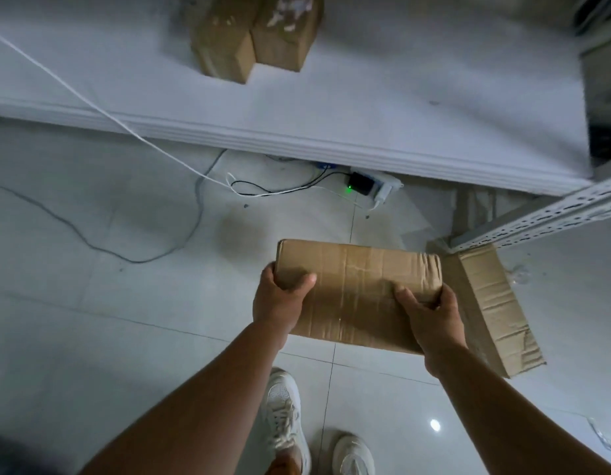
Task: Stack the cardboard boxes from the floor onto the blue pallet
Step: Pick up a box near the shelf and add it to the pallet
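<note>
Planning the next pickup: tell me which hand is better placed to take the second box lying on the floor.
Right. The right hand grips the held box at the end nearest the floor box; the left hand grips the far end. Both are occupied now.

Tiled floor (91, 320): flat cardboard box (495, 313), cables (91, 241), charger (360, 184).

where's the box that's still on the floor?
Head view, right of centre: the second cardboard box lies on the tiles beside the held box, below the perforated metal rail.
</note>
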{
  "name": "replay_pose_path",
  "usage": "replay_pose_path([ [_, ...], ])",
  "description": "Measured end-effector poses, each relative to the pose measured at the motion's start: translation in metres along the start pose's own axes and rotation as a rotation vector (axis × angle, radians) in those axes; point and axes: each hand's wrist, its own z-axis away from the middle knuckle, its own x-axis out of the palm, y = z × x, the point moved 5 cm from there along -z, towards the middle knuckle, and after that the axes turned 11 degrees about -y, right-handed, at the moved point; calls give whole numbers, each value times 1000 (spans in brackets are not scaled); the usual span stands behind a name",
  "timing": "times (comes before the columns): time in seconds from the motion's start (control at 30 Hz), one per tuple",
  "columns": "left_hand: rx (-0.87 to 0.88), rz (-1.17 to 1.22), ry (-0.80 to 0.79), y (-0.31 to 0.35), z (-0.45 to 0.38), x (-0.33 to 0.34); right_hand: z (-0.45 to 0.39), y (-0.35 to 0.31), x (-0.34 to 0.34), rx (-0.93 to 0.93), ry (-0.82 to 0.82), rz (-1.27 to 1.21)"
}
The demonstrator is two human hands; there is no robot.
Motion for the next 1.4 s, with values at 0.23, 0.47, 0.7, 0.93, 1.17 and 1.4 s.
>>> replay_pose_path([
  [0.23,17,114,169,38,113,-74,109,-79,19,-159,-70,135],
  [0.47,-25,285,365,29,230,-145,203,-122,58,-268,-194,365],
  [0.7,-101,500,567,-21,335,-216,289,-126,134,-355,-354,552],
  [0.93,-138,683,737,-93,423,-298,387,-105,239,-466,-515,731],
  [1.17,-159,795,843,-177,510,-380,491,-55,339,-536,-653,825],
  [1.4,-192,864,924,-267,588,-446,586,8,423,-584,-773,885],
])
